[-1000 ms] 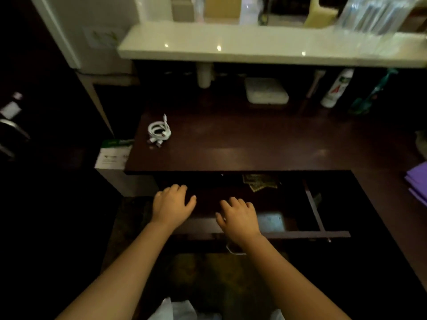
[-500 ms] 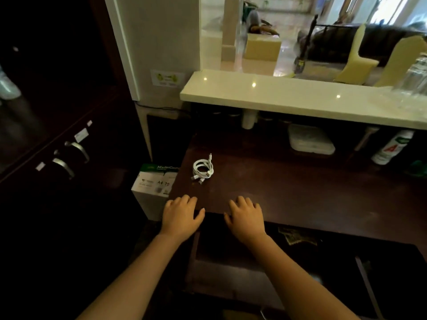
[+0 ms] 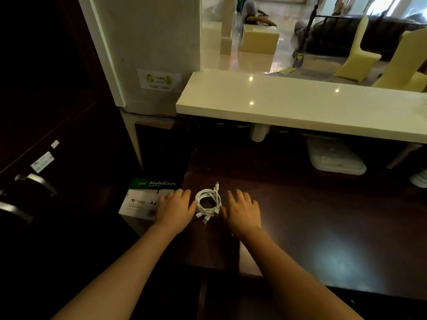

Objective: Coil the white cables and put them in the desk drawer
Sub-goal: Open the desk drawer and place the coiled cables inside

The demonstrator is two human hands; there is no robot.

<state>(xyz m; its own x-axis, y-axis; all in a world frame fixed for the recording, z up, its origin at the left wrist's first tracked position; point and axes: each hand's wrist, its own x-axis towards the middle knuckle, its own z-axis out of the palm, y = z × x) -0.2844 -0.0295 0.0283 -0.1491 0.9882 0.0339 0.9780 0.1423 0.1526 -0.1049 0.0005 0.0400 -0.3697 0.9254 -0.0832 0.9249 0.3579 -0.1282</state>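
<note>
Both hands have moved forward from the drawer; left hand (image 3: pixel 174 210) and right hand (image 3: pixel 242 211), grips open, flank the coiled white cable bundle (image 3: pixel 208 203) on the dark wooden desk (image 3: pixel 312 215).

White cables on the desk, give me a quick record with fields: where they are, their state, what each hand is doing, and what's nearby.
cables: white cables, coiled in a loose bundle, one plug end sticking up
location: on the dark desk, near its left edge
left hand: open, flat beside the coil's left side, fingers at its edge
right hand: open, beside the coil's right side
grip: neither hand has closed on the coil
nearby: paper box left of the desk; white counter above
</note>
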